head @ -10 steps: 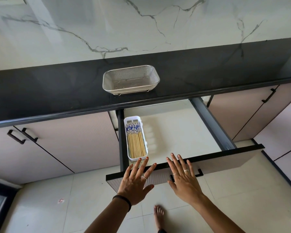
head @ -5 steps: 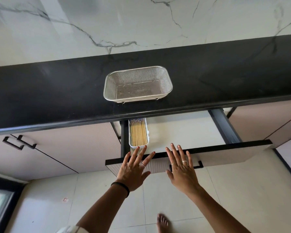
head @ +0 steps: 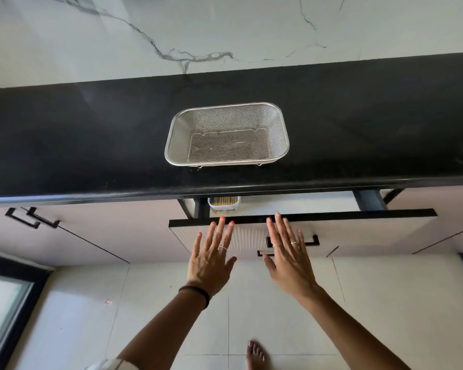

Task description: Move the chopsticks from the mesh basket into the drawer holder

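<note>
Head camera looks down on the black countertop [head: 64, 145], where the mesh basket [head: 226, 158] stands with nothing in it. Below, the drawer [head: 358, 225] is nearly closed; the left hand [head: 211, 259] and the right hand [head: 289, 260] press flat on its front with straight fingers, holding nothing. Only the white holder [head: 223, 207] end with chopsticks [head: 222, 201] shows under the counter edge.

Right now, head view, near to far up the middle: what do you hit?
Bare foot → left hand and right hand flat on drawer front → chopsticks in white holder → black countertop → mesh basket → marble wall.
</note>
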A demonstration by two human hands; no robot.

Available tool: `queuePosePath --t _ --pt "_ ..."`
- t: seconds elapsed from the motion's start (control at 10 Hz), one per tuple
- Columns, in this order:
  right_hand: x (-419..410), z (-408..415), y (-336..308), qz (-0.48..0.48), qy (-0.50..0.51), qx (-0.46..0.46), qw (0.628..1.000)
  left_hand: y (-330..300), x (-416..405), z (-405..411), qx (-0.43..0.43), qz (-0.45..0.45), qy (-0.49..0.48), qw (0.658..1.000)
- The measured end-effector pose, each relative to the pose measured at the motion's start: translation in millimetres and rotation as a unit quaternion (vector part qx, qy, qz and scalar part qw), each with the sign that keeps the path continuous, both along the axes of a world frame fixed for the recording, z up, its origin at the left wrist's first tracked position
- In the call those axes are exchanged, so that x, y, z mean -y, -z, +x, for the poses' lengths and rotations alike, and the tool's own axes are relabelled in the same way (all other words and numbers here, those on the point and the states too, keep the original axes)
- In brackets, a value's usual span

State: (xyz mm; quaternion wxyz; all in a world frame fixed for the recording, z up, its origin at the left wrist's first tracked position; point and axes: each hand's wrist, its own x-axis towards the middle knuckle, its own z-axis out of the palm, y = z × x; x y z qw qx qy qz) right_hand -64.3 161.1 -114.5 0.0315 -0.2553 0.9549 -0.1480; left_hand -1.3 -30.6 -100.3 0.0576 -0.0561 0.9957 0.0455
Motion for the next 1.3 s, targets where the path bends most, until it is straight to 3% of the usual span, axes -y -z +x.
queuePosePath --t 0.1,0.2,0.3,0.4,0.6,0.7,0.9,1.1,1.3 --pt "0.4 7.3 8.1 -0.013 0.052 0.028 0.998 5.7 -10.2 7.3 -0.003 0.085 -0.147 0.985" --pt "8.0 -7.2 7.4 -0.008 0.086 0.073 0.994 1.1 -16.6 -11.7 0.036 0.230 -0.225 0.946" --pt "23.4 -23.4 0.8 -0.022 0.098 0.097 0.990 -14.1 -18.1 -47.2 0.044 0.465 -0.306 0.830" --pt "38.8 -39.3 -1.7 -0.048 0.130 0.124 0.983 -21.6 -14.5 -79.2 0.028 0.571 -0.336 0.749" --pt "53.5 -60.9 6.5 -0.048 0.142 0.124 0.981 -17.2 -17.8 -111.4 0.045 0.618 -0.361 0.697" --pt "54.0 -69.5 12.9 -0.022 0.129 0.120 0.984 -13.2 -15.3 -116.6 0.054 0.608 -0.363 0.704" --pt "57.4 -86.4 15.0 -0.003 0.120 0.131 0.984 -10.4 8.4 -118.1 0.114 0.505 -0.323 0.792" --pt "53.9 -89.3 6.8 -0.008 0.115 0.152 0.982 -24.9 16.1 -121.7 0.164 0.448 -0.290 0.829" --pt "42.5 -90.2 -24.7 -0.112 0.137 0.198 0.964 -53.2 21.3 -110.5 0.303 0.366 -0.215 0.853"
